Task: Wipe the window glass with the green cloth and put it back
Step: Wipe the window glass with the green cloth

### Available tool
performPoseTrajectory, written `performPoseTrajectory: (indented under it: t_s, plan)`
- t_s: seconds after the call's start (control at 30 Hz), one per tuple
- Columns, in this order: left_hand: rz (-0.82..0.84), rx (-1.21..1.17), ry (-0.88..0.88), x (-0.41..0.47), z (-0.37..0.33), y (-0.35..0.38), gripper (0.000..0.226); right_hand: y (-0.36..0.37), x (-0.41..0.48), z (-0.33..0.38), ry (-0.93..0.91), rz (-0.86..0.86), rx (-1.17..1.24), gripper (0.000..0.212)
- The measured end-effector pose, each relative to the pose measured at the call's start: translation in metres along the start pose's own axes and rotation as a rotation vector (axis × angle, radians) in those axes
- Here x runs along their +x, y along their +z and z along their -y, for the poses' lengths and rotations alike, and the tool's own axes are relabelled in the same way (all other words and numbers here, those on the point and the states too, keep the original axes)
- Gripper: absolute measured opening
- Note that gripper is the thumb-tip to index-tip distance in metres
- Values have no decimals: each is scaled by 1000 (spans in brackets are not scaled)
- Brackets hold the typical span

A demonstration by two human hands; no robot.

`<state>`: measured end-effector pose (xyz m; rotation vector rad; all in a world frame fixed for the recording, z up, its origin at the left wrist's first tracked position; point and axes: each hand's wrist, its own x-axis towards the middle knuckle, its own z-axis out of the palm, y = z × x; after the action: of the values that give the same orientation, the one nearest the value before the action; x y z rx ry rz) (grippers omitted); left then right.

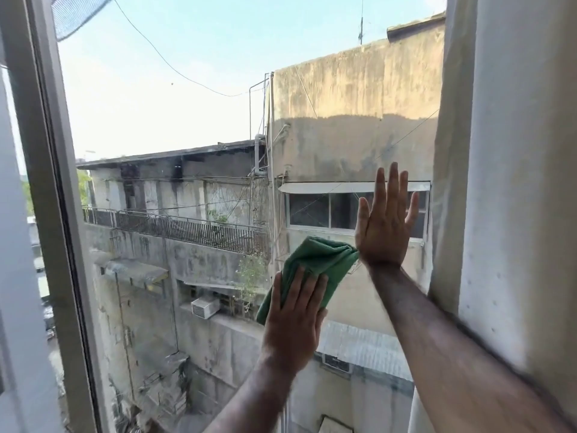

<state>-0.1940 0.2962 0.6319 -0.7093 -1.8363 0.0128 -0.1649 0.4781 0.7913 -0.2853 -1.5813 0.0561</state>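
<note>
The window glass point(187, 120) fills the middle of the view, with grey buildings and sky behind it. My left hand point(293, 323) lies flat on a crumpled green cloth point(318, 260) and presses it against the lower middle of the pane. My right hand point(385, 223) rests flat on the glass just right of and above the cloth, fingers spread and pointing up, holding nothing. The cloth's upper right corner touches the heel of my right hand.
A pale window frame point(53, 214) runs down the left side. A light curtain point(512, 182) hangs at the right edge, and my right forearm passes in front of it. A piece of netting point(78, 14) shows at the top left.
</note>
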Motion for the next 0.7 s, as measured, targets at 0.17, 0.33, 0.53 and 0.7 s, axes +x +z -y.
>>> performPoseTrajectory:
  t_s: [0.17, 0.33, 0.53, 0.7]
  plan:
    - [-79, -26, 28, 48, 30, -20, 71, 0, 1, -1, 4, 14, 17, 65]
    - [-300, -56, -144, 178, 91, -66, 63, -1, 1, 2, 16, 14, 32, 64]
    - [-363, -64, -358, 249, 99, -86, 66, 0, 0, 1, 9, -3, 49, 63]
    - [-209, -76, 22, 178, 55, -62, 65, 2, 1, -2, -6, -7, 16, 62]
